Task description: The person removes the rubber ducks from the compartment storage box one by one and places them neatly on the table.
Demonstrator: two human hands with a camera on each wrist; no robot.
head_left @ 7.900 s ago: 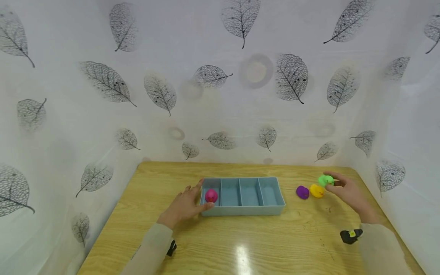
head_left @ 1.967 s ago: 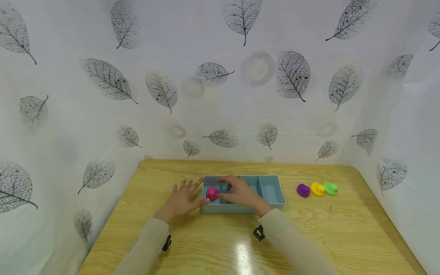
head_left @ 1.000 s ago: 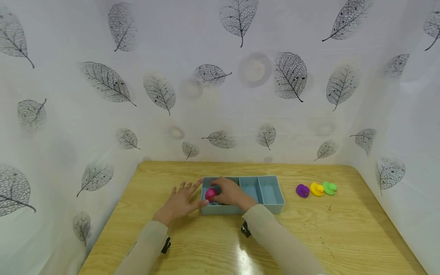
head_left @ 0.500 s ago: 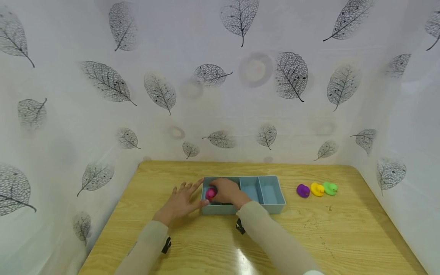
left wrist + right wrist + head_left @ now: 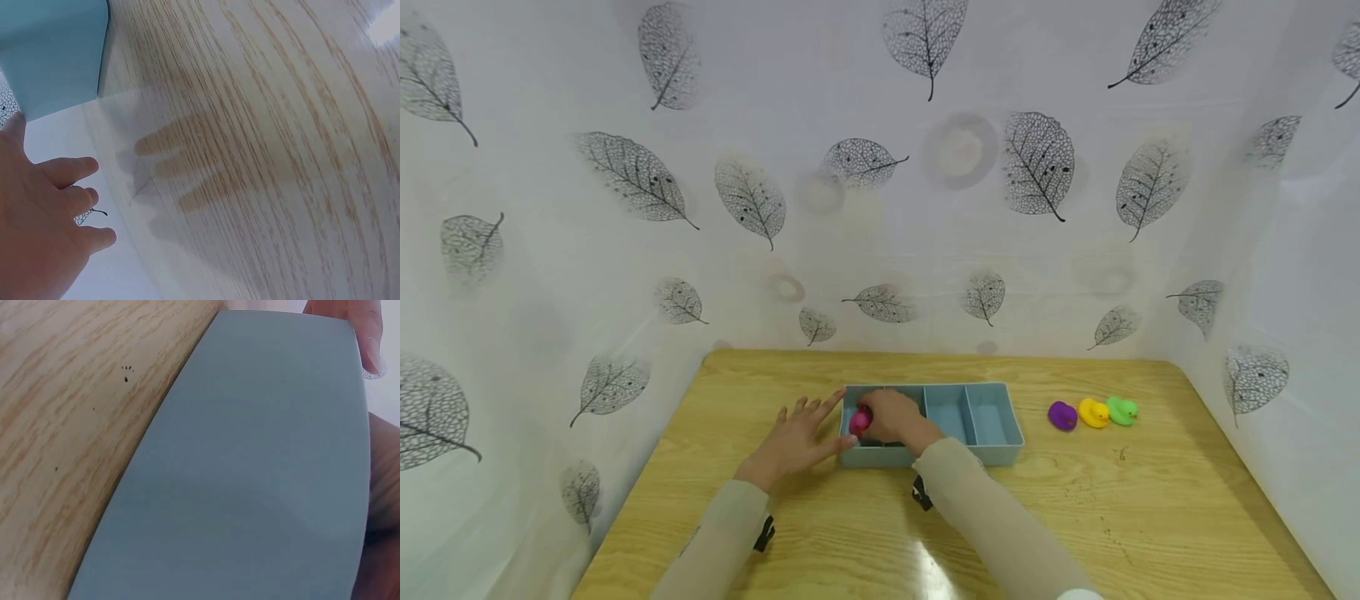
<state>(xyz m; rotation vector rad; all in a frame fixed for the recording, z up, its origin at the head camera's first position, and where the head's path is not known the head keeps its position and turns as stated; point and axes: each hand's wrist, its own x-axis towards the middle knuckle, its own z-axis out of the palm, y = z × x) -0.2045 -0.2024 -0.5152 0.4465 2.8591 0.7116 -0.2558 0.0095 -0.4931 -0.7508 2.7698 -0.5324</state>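
A pink rubber duck [image 5: 860, 422] sits in the leftmost compartment of the blue-grey divided box [image 5: 951, 457]. My right hand [image 5: 895, 417] reaches into the box from the right and grips the duck, with its fingertips partly hidden. At the box's left end, my left hand [image 5: 790, 446] rests with spread fingers, the index finger at the back corner and the thumb on the front rim. In the left wrist view, the index finger of that hand [image 5: 44, 212] touches the box's corner [image 5: 53, 56]. The box's wall [image 5: 250, 456] hides most of the right hand in the right wrist view.
Right of the box, a purple duck [image 5: 1062, 416], a yellow duck [image 5: 1093, 413] and a green duck [image 5: 1122, 410] stand in a row on the wooden table [image 5: 1165, 500]. A white leaf-print curtain [image 5: 880, 233] encloses the table's back and sides.
The right hand, holding the green duck at first, has set it beside the yellow one. It then moved left into the box and took hold of the pink duck. The left hand stayed.
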